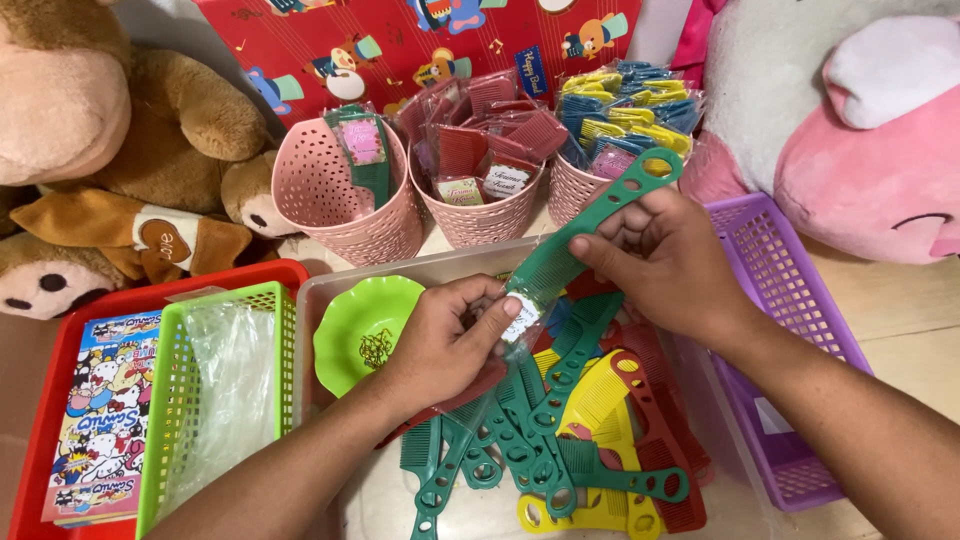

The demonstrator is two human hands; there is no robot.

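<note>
Your right hand [665,250] pinches the shaft of a green comb [590,225] while your left hand [445,345] grips the clear plastic sleeve [520,320] over its toothed end. Both hover above a clear tub [345,285] of loose green, yellow and red combs [570,430]. Behind the tub stand three pink baskets [345,195] of packaged combs; a purple basket [790,290] sits right of it.

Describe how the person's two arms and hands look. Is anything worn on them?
Both forearms are bare up to the frame edge: no sleeves show. The left hand and right hand carry no gloves, and no rings, watch or bracelet can be seen. The fingernails are short and unpainted.
</note>
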